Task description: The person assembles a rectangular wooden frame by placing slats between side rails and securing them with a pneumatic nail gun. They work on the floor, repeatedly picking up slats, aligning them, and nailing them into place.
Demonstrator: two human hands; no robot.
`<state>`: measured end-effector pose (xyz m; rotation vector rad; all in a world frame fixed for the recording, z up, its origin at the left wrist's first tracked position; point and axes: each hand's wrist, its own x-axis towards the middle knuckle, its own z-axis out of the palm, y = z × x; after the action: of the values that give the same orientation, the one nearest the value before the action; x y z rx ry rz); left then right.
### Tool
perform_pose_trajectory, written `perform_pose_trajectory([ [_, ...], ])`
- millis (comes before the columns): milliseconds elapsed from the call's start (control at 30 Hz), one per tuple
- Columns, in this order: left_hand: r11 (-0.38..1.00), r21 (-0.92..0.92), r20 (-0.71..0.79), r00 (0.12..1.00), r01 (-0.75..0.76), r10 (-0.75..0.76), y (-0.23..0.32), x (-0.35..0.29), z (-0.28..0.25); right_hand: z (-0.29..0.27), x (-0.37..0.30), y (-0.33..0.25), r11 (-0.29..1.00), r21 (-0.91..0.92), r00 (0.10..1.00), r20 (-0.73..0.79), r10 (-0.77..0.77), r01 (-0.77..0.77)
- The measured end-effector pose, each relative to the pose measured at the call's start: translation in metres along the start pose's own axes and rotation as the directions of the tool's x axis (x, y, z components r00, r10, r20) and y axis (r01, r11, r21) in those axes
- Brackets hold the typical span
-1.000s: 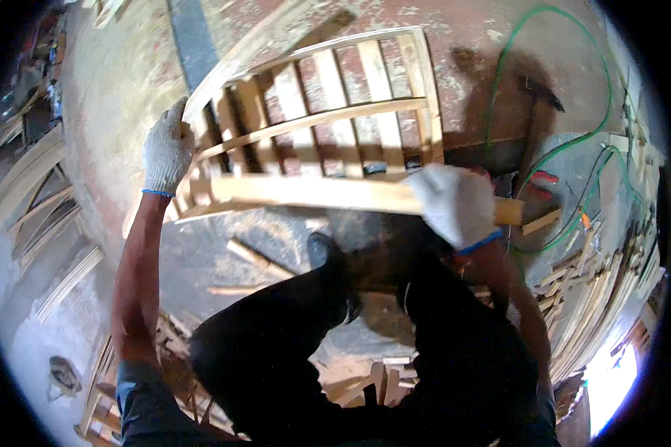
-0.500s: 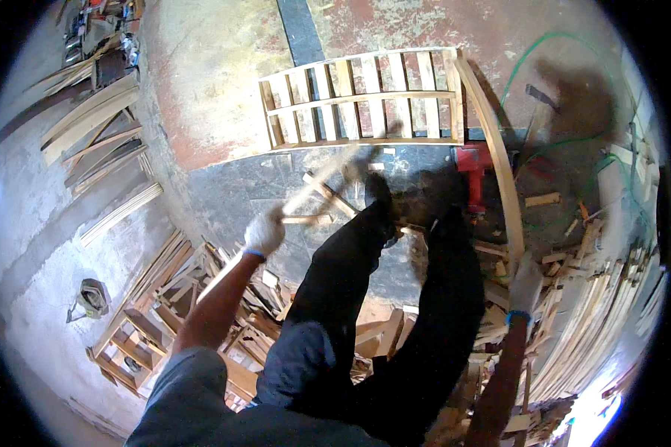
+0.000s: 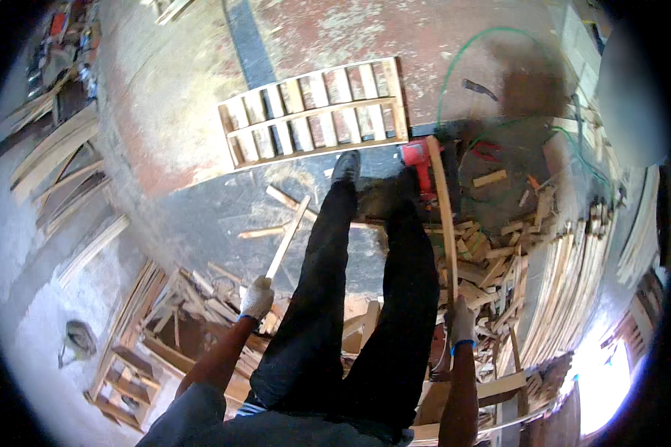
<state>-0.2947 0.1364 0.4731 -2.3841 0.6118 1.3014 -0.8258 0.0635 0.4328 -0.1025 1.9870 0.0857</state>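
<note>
My left hand [image 3: 257, 298], in a pale glove, is closed around the lower end of a narrow wooden strip [image 3: 289, 238] that slants forward over the floor. On the other side my gloved right hand [image 3: 462, 324] grips a long wooden slat [image 3: 444, 216], whose far end lies over a red nail gun [image 3: 423, 170] beside my right foot. Beyond my feet lies a slatted wooden frame [image 3: 313, 114], like a pallet, with several crosspieces and a lengthwise middle rail. My hands are well apart, and neither touches the frame.
Loose wood pieces [image 3: 265, 232] lie left of my legs. Offcuts [image 3: 492, 261] and stacked long strips [image 3: 563, 287] fill the right side. A green hose [image 3: 440, 93] loops over the floor. Boards [image 3: 60, 153] lie at the left, and a wooden rack [image 3: 130, 384] is at lower left.
My left hand has drawn back toward me with its strip. The slat in my right hand has moved away from the frame's right end. My view has shifted, and my left foot shows near the frame.
</note>
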Motion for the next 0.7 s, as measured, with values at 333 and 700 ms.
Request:
perform_pose_trajectory([
  [333,0.976,0.012,0.103,0.971,-0.219,0.216,-0.046,0.034,-0.051,0.064,-0.105,0.003,0.949,0.257,0.982,0.093,0.163,-0.182],
  [700,0.939,-0.288,0.226,0.939,-0.191,0.260,-0.080,0.031,-0.035,0.079,-0.092,0.065,0.938,0.285,0.976,0.154,0.156,-0.195],
])
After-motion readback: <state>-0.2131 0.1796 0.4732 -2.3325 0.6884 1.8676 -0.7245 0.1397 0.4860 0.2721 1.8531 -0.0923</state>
